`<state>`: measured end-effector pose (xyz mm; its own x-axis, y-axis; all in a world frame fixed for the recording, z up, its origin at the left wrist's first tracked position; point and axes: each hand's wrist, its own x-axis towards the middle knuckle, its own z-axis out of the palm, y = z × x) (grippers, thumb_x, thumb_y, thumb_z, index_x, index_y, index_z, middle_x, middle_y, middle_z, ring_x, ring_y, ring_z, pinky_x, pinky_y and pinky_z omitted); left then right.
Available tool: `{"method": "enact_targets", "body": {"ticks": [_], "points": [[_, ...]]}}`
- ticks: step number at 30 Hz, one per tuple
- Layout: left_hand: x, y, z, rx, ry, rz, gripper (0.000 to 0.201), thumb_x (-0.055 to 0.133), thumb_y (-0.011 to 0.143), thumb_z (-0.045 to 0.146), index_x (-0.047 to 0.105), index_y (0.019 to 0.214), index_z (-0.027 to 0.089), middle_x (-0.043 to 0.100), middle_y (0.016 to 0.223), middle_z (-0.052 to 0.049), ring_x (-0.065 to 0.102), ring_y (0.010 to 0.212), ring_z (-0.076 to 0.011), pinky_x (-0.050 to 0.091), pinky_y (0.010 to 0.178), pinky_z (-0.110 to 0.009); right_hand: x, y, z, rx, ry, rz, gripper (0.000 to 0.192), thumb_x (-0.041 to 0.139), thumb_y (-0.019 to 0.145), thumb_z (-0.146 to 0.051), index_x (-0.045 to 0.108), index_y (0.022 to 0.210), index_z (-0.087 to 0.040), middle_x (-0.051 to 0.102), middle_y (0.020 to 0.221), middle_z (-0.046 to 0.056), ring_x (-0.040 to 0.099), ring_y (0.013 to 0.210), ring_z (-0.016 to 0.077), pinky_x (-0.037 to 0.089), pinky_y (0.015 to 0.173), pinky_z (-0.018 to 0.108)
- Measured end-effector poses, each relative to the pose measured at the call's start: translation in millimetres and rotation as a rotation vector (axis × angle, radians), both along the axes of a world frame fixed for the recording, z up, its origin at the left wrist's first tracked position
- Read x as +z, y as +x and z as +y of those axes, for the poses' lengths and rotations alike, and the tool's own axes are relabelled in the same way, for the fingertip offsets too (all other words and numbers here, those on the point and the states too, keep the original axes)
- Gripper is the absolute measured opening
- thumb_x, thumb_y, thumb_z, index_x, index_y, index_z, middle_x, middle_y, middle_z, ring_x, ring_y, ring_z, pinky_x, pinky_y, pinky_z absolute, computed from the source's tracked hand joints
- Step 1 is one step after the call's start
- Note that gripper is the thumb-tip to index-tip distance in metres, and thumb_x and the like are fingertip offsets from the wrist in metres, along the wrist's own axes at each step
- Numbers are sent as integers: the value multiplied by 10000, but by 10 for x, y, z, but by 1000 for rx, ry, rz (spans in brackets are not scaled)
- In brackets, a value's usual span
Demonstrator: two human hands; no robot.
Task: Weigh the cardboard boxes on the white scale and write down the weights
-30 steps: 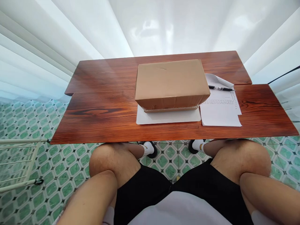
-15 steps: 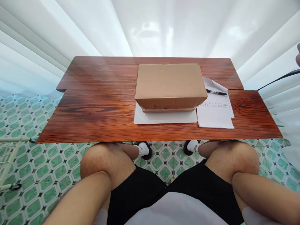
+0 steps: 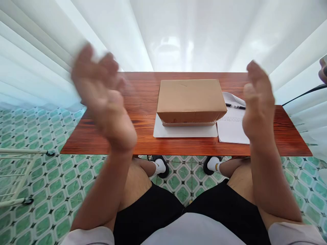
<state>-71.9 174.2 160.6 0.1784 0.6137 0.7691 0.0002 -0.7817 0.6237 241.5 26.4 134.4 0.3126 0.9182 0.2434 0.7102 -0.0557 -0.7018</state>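
Observation:
A shut brown cardboard box (image 3: 191, 100) rests on a white sheet (image 3: 184, 131) in the middle of a reddish wooden table (image 3: 143, 112). My left hand (image 3: 102, 97) is raised in the air left of the box, blurred, palm turned inward, fingers apart, holding nothing. My right hand (image 3: 257, 100) is raised to the right of the box, edge-on, fingers loosely together and straight, holding nothing. Neither hand touches the box or the table.
Printed paper sheets (image 3: 231, 126) lie right of the box with a black pen (image 3: 235, 106) on them. White curtains (image 3: 41, 58) hang behind and beside the table. A white wire rack (image 3: 15, 177) stands on the green tiled floor at left. Another person's hand (image 3: 323, 69) shows at the right edge.
Both my hands have come up from below the frame into the air on either side of the box. The view has shifted slightly; the box has not moved.

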Motion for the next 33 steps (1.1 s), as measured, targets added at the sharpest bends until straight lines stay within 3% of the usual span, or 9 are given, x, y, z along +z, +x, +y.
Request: {"method": "enact_targets", "body": {"ticks": [2,4,7,10,15,21,26,33], "points": [[-143,165,47,12,-164,-62,475,491,970,524,495,1390,301,558,1395,42,438,1405,-252,408,1152,-436,22,-80,255,-9,17,25,615,374,991,-645,344,1550,-392,376,1603,-21,269,1509,319,270,1212,590],[-350,258,80,15,-302,-16,484,472,978,548,474,1406,323,529,1448,23,424,1425,-233,372,1192,-410,5,-134,419,-57,17,76,636,363,993,-652,323,1563,-373,352,1616,-14,260,1513,309,226,1227,592],[-622,281,115,-37,-456,23,547,508,957,563,455,1438,308,463,1535,-23,391,1458,-238,333,1224,-394,-48,-180,508,-117,-52,165,669,354,995,-651,333,1567,-304,348,1617,21,271,1510,300,191,1239,581],[-746,282,123,-122,-551,11,580,517,962,518,424,1479,271,389,1595,-50,323,1498,-242,282,1248,-385,-73,-207,510,-130,-127,189,694,346,999,-634,358,1561,-228,339,1620,48,266,1513,285,185,1252,536],[-758,342,77,-146,-667,56,554,445,1003,467,391,1512,255,355,1616,-45,292,1511,-238,248,1258,-397,-65,-203,502,-130,-179,174,698,333,1005,-620,349,1564,-203,325,1629,55,275,1509,282,198,1253,500],[-746,368,19,-105,-629,132,540,403,1026,505,394,1519,284,373,1607,-26,291,1510,-221,212,1268,-387,-70,-182,483,-70,-192,135,514,306,1022,-597,587,1343,-310,661,1308,54,582,1206,340,465,1000,516],[-749,359,-4,-93,-660,148,539,400,1033,498,366,1539,314,323,1634,8,237,1532,-198,170,1280,-372,-55,-229,489,-110,-192,35,469,288,1030,-570,648,1109,-280,708,995,69,611,989,328,449,888,468],[-718,296,7,-41,-624,103,513,370,1048,443,378,1538,293,306,1641,24,213,1539,-174,154,1280,-329,-20,-336,493,-63,-145,52,485,302,1030,-590,642,1191,-284,709,1053,55,614,968,307,448,862,431]]}}
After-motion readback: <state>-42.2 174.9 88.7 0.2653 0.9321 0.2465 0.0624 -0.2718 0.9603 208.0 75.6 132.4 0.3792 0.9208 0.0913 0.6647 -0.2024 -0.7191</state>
